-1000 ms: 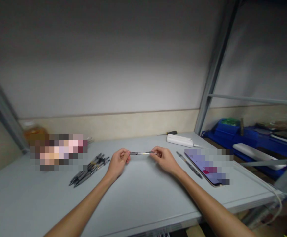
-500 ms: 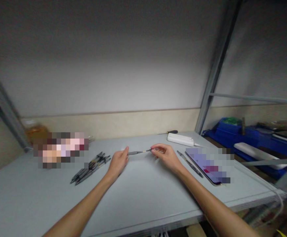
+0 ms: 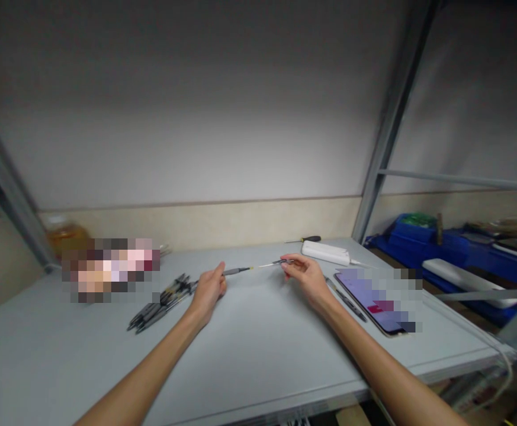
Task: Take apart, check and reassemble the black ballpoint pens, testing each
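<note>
My left hand (image 3: 210, 290) is closed around a grey pen barrel (image 3: 237, 271), whose narrow end with a yellow tip points right. In my right hand (image 3: 303, 275), thumb and fingers pinch a grey pen part (image 3: 283, 261); a thin pale refill (image 3: 267, 265) sticks out of it to the left. The refill's end and the yellow tip face each other, with a small gap between. Left of my left hand lies a pile of grey pens (image 3: 163, 302). Beside my right wrist lies another pen (image 3: 349, 303), partly hidden by that hand.
A phone (image 3: 369, 302) lies at the right, near a white power strip (image 3: 326, 252) and a screwdriver (image 3: 310, 239). A blurred-out item (image 3: 111, 269) and an amber bottle (image 3: 67, 236) stand at the back left. A metal post (image 3: 376, 160) rises at the right.
The two pen parts have come apart, where before they met in one line. My right hand has moved slightly right and up, my left hand slightly left.
</note>
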`<state>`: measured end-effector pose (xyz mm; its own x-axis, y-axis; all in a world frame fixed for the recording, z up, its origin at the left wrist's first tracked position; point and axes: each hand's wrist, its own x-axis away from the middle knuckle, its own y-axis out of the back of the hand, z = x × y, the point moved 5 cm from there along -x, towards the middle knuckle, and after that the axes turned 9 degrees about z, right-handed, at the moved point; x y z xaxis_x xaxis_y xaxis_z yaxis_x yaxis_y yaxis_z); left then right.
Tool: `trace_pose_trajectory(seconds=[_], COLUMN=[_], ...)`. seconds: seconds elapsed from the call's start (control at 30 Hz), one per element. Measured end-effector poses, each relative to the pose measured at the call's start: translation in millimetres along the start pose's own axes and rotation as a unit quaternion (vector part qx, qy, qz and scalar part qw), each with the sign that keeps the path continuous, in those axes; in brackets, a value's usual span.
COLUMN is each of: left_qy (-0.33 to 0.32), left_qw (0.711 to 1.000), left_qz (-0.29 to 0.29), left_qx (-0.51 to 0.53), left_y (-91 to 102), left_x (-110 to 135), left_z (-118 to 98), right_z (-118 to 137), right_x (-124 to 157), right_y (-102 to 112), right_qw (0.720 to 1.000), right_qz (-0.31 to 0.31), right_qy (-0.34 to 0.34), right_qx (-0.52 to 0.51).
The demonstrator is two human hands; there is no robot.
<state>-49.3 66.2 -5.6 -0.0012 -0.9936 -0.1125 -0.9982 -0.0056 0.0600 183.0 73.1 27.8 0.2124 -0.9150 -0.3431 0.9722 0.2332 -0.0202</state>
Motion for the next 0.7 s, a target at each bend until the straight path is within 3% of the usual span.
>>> trace_pose_trajectory(seconds=[0.23,0.7], left_qy=[-0.006,-0.008], left_qw=[0.999,1.000], left_qz=[-0.023,-0.007], left_qx=[0.030,-0.028], left_y=[4.0,3.3], left_x=[0.1,-1.4], left_z=[-2.7,2.1], right_z=[-4.3,-11.4], right_x=[-3.8,-1.7], right_y=[15.3,5.4], right_qw=[0.992,0.997], right_qz=[-0.099,-0.041], right_qy=[-0.010,-0.030], right_qx=[-0.081,-0.053])
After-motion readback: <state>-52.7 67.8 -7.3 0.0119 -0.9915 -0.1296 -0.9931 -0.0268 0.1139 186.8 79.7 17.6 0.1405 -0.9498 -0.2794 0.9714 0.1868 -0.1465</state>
